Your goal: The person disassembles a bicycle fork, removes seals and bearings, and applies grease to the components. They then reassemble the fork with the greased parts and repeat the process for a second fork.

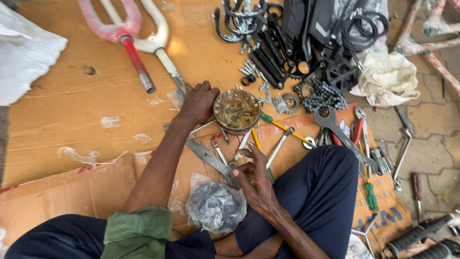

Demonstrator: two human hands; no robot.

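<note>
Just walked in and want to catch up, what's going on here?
A person sits cross-legged on cardboard among bicycle parts and tools. The left hand rests against a round metal bowl of greasy small parts. The right hand hovers over a row of wrenches. A plastic bag lies by the knee, and a bike fork lies further off.

A flattened brown cardboard sheet [72,124], an opened-out packing box with strips of clear and red tape, covers the ground. On its near edge lies a crumpled clear plastic bag [215,206] of dark metal parts. Right of that bag, at the cardboard's right corner, is a patch of large dark blue printed lettering [383,218]. At the cardboard's far left edge rests a white woven sack [24,52]; beyond its far right edge lies a crumpled off-white cloth bag [390,76].
</note>
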